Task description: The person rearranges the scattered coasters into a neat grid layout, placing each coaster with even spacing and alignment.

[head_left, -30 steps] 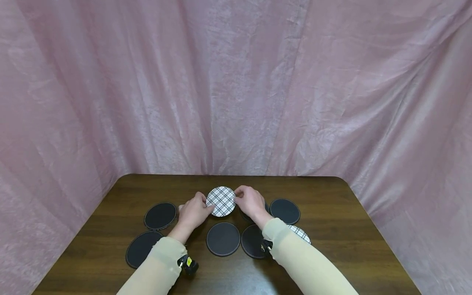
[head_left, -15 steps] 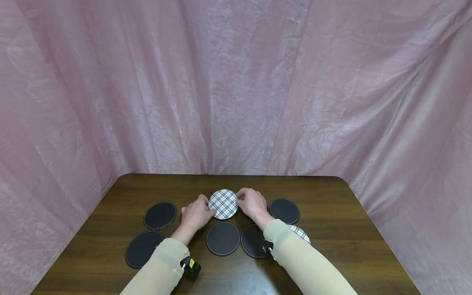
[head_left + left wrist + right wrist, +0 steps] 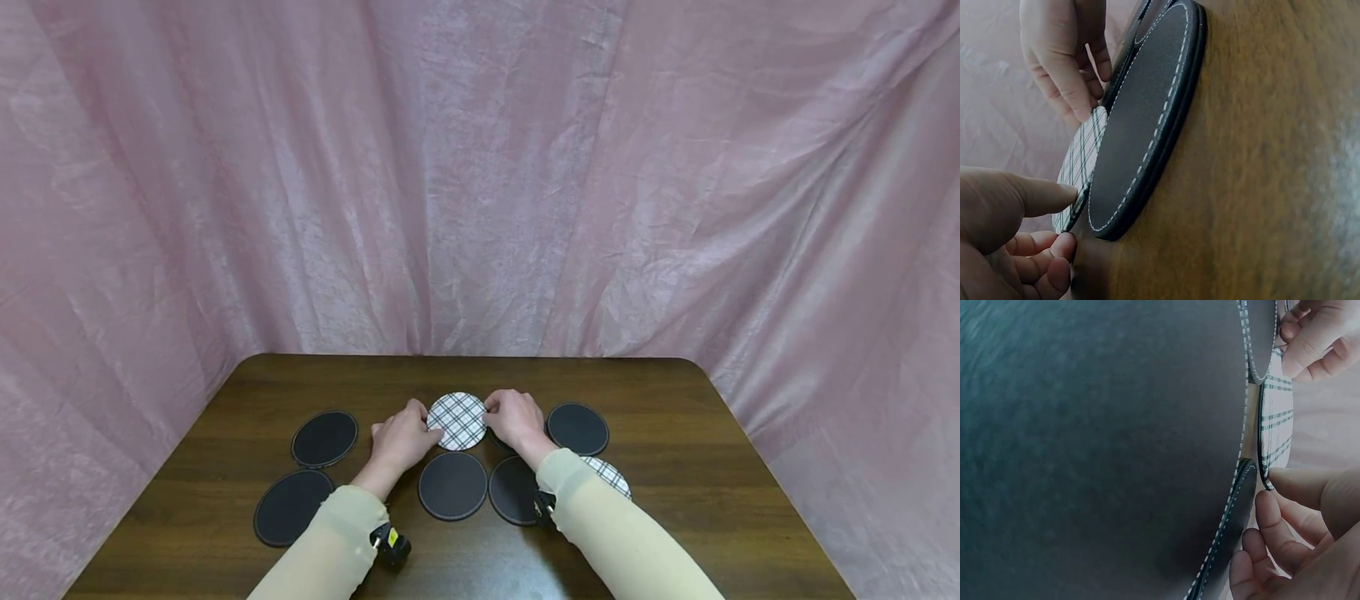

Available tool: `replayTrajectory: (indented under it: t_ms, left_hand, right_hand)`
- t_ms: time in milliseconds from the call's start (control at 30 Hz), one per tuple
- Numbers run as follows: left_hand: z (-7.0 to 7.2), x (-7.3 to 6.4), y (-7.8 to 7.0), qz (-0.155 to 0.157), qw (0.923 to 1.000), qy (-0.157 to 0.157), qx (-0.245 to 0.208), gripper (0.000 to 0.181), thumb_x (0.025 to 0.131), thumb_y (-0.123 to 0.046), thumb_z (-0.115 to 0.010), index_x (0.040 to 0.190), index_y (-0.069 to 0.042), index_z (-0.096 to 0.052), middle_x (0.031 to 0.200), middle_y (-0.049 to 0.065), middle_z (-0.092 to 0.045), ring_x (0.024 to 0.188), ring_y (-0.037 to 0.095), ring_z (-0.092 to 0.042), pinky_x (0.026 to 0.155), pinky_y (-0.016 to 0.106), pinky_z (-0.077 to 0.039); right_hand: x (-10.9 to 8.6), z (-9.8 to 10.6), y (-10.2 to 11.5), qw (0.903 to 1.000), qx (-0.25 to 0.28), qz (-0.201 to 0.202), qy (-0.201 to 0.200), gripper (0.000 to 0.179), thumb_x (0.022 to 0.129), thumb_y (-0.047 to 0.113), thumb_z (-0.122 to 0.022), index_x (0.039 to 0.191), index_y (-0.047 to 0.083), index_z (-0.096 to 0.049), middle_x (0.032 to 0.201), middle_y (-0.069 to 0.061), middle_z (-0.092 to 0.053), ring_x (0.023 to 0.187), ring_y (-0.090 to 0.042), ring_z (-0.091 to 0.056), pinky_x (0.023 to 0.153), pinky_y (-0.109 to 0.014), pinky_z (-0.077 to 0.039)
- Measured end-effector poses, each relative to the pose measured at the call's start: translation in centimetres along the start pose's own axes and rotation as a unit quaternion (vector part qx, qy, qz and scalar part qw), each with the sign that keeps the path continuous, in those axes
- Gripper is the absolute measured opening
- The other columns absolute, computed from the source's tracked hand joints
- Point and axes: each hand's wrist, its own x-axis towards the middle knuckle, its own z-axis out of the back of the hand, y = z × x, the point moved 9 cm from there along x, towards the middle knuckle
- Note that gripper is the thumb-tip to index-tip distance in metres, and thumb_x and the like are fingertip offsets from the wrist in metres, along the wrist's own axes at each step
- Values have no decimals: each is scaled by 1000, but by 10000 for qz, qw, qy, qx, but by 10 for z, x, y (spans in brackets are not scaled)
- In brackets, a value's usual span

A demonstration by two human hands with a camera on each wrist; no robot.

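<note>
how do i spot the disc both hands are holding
On the brown table, look between the left hand and right hand. They pinch the white plaid disc. Nearby black discs lack its pattern; the other plaid disc, partly hidden by the right sleeve, is unheld.

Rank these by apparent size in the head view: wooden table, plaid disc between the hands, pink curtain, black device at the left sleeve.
Largest first:
pink curtain
wooden table
plaid disc
black device
</note>
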Motion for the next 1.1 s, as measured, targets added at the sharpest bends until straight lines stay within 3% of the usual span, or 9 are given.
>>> replayTrajectory:
  t_ms: [367, 500, 767, 1100]
  left_hand:
    - [-2, 2, 1, -33, 10000, -46, -10, 36, 94, -28, -85, 113, -2, -68, 89, 2, -75, 86, 29, -72, 89, 58, -37]
    - [-6, 3, 3, -200, 9996, -173, 0, 36, 94, -32, -84, 110, -4, -68, 86, 1, -73, 83, 26, -71, 90, 57, -37]
    - [-3, 1, 1, -93, 9997, -27, 211, 33, 95, -31, -87, 110, -7, -71, 89, 0, -74, 85, 26, -71, 90, 57, -39]
    - [-3, 1, 3, -136, 9995, 3, 276, 34, 96, -30, -85, 115, -5, -71, 93, 1, -75, 88, 27, -72, 95, 60, -40]
  right_hand:
    - [-1, -3, -3, 10000, 74, -28, 35, 20, 98, 16, -82, 116, 12, -86, 100, 1, -76, 105, -29, -62, 88, -48, -52]
    - [-2, -5, -3, 9999, 133, -10, 52, 19, 99, 16, -82, 117, 11, -85, 99, 1, -76, 105, -29, -61, 90, -49, -52]
    - [-3, -6, -2, 9999, 109, 53, 61, 18, 100, 18, -82, 117, 12, -86, 99, 0, -76, 110, -32, -61, 98, -56, -49]
    - [-1, -7, 0, 9999, 66, 114, 54, 16, 97, 17, -85, 112, 13, -86, 90, 3, -70, 102, -28, -58, 94, -54, -48]
